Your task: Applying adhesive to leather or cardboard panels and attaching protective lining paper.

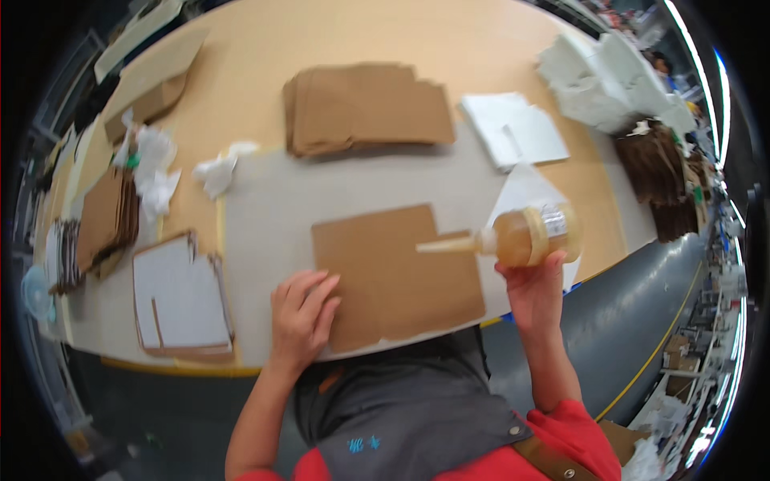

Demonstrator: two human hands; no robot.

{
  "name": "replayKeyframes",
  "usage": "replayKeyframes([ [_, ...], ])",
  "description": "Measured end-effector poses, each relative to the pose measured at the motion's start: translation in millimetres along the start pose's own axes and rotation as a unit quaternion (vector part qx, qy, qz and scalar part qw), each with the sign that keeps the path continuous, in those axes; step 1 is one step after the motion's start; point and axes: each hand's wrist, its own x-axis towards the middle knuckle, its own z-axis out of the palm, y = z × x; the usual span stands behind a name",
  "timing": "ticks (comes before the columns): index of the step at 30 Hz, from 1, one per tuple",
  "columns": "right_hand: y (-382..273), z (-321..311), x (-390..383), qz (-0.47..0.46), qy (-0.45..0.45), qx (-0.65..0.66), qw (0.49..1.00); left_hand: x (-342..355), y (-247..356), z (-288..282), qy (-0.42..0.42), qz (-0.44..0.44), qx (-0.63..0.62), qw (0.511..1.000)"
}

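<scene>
A brown cardboard sheet [385,301] lies flat on the grey work mat [269,192] in front of me. My left hand [306,313] rests at its left edge, fingers apart and loosely bent, holding nothing. My right hand [529,284] grips a bottle of amber liquid [517,240] on its side above the sheet's right part, its long pale nozzle [445,244] pointing left over the cardboard. A white pointed sheet [521,184] lies behind the bottle, partly hidden by it.
Brown card stacks [369,108] [104,216], white sheets [513,128], white-topped cards [180,297], crumpled white material [216,172], white foam pieces [593,80] and dark brown pieces [650,176] surround the work area on the tan table [369,28]. A floor aisle [609,337] runs at the right.
</scene>
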Motion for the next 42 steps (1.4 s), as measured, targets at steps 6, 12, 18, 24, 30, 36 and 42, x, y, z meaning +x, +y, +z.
replayKeyframes([
  [6,45,43,17,-0.125,-0.056,-0.173,0.975,6,-9,10,-0.016,-0.016,-0.005,1.000],
  [12,75,60,33,-0.199,-0.139,-0.325,0.914,4,-14,10,-0.015,-0.025,0.033,0.999],
  [18,99,69,45,-0.240,-0.261,-0.277,0.893,3,-14,8,-0.023,-0.040,0.032,0.998],
  [24,93,76,46,-0.303,-0.283,-0.362,0.835,5,-12,8,-0.031,-0.057,0.028,0.998],
  [30,53,87,34,0.104,-0.052,-0.017,0.993,10,-12,17,-0.047,-0.055,0.021,0.997],
  [36,57,100,42,0.138,-0.028,0.067,0.988,5,-17,1,-0.066,-0.054,0.029,0.996],
  [42,49,96,32,0.097,-0.012,0.038,0.994,4,-19,8,-0.057,-0.040,0.048,0.996],
])
